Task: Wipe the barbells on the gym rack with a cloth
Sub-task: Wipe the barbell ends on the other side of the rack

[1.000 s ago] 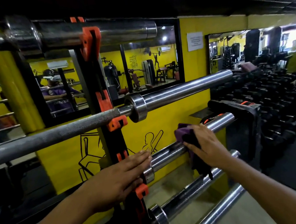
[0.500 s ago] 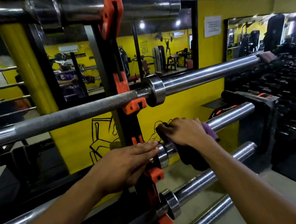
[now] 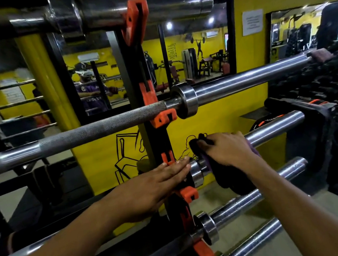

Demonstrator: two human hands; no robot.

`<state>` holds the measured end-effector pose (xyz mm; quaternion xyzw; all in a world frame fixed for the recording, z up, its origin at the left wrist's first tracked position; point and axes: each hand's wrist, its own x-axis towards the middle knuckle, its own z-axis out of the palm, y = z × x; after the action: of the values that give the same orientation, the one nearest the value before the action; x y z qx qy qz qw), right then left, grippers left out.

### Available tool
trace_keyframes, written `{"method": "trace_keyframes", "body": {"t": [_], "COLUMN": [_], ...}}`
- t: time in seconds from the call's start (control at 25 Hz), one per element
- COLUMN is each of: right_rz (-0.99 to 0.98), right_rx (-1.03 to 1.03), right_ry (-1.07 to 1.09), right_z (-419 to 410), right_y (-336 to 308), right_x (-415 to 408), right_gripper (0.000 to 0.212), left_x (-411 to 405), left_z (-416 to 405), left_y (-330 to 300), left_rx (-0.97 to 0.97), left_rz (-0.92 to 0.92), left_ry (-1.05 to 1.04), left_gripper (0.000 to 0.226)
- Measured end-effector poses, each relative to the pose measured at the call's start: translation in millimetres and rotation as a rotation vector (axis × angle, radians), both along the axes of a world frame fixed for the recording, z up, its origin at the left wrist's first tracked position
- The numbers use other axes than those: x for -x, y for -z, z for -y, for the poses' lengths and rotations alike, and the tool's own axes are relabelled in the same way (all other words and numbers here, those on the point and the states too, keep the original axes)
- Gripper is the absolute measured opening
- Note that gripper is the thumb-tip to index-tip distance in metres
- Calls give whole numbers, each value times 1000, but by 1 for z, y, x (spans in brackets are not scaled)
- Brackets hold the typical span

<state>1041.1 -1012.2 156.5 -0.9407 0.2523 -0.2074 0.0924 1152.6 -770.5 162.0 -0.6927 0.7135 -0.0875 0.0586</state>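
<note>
Mid-wipe on third barbell sleeve (image 3: 271, 128) beside rack upright (image 3: 161, 141): right hand (image 3: 227, 150) gripping purple cloth (image 3: 205, 157) against collar (image 3: 197, 172), left hand (image 3: 161, 178) flat, bracing; outward stroke likely needed next.

five barbells (image 3: 243, 81) – one cloth (image 3: 224, 176) – two hands (image 3: 160, 182)

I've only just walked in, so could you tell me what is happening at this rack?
A person is wiping barbells on a gym rack. The right hand grips a dark cloth wrapped over the sleeve of the middle barbell, close to its collar. The left hand rests flat against the rack upright beside it.
</note>
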Motion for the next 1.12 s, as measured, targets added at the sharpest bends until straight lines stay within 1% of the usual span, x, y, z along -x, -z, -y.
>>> {"method": "trace_keyframes", "body": {"t": [0.04, 0.08, 0.16, 0.24, 0.28, 0.32, 0.4, 0.44, 0.48, 0.52, 0.56, 0.6, 0.64, 0.72, 0.8, 0.84, 0.88, 0.92, 0.96, 1.04, 1.08, 1.12], "right_rz": [-30, 6, 255, 468, 467, 413, 193, 86, 12, 2, 53, 157, 300, 619, 960, 1120, 1234, 1287, 1357, 1549, 1625, 1684], "right_rx": [20, 72, 185, 236, 243, 202, 37, 21, 57, 105, 128, 101, 14, -292, -666, -807, -900, -1016, -1147, -1451, -1572, -1595], "right_ry": [1, -3, -56, -164, -183, -168, -45, -12, -7, -8, -24, -70, -144, -224, -105, 49, 248, 430, 532, 548, 500, 435], "right_z": [-11, -21, -39, -35, -25, -16, -13, -17, -22, -27, -29, -30, -34, -44, -51, -50, -38, -23, -2, 37, 56, 79], "right_y": [-1, 6, 36, 61, 60, 51, 22, 10, 3, 0, 4, 14, 25, 41, 45, 48, 56, 62, 69, 77, 81, 84], "right_x": [-8, -11, -1, 19, 24, 26, 16, 8, 0, -2, -1, 4, 14, 44, 73, 83, 91, 99, 102, 105, 107, 111], "right_gripper": [52, 54, 53, 57, 61, 63, 54, 49, 46, 47, 47, 45, 41, 32, 26, 27, 30, 37, 42, 39, 37, 38], "left_x": [0, -1, -1, 2, 4, 7, 10, 12, 15, 17, 17, 15, 13, 7, 6, 7, 11, 17, 23, 31, 31, 29], "left_z": [0, 1, 1, 1, 1, 1, -1, -3, -4, -4, -4, -5, -6, -7, -6, -4, 1, 10, 21, 45, 56, 66], "left_y": [2, 3, 2, 0, -1, -2, -8, -9, -9, -11, -10, -9, -8, -3, -1, -3, -9, -15, -23, -31, -29, -22], "left_rx": [16, 15, 5, -6, -9, -20, -34, -29, -20, -5, 8, 17, 23, 72, 130, 173, 226, 267, 285, 255, 227, 219], "left_rz": [2, 4, -3, -20, -29, -45, -71, -69, -62, -61, -63, -68, -71, -49, -16, -10, -11, -22, -28, -38, -40, -32], "left_ry": [4, -2, -22, -27, -25, -30, -42, -49, -56, -60, -62, -70, -76, -48, -18, -5, 16, 49, 77, 82, 76, 84], "left_gripper": [65, 63, 62, 62, 61, 60, 62, 63, 64, 64, 62, 61, 60, 61, 65, 67, 67, 65, 63, 60, 59, 58]}}
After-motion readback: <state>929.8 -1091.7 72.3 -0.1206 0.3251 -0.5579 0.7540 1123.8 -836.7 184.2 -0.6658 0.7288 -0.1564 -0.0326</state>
